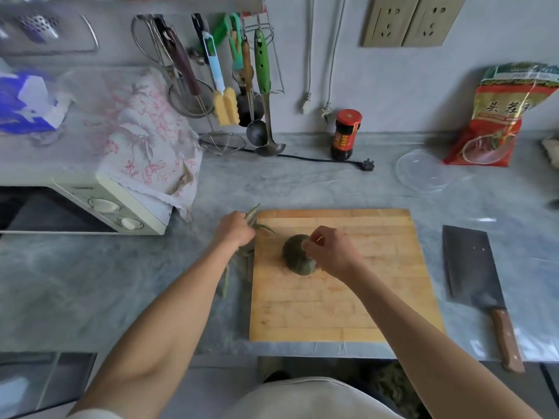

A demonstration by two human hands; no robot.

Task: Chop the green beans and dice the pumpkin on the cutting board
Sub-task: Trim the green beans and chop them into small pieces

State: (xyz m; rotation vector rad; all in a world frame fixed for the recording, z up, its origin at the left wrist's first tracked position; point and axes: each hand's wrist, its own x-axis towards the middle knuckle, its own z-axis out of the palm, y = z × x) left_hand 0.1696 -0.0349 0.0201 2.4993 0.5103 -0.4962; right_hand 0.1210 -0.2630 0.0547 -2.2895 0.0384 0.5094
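A wooden cutting board [341, 297] lies on the grey counter. A dark green piece of pumpkin [295, 254] sits on its upper left part, and my right hand [331, 251] grips it from the right side. My left hand [234, 229] holds a bunch of green beans [251, 217] at the board's left edge; their ends stick out above the hand and hang down below it beside the board.
A cleaver [472, 267] with a wooden handle lies right of the board. A clear plastic lid [423, 170], a sauce jar [345, 135] and a red bag [499, 116] stand behind. A microwave [90, 204] with a floral cloth is at left. Utensils hang on the wall.
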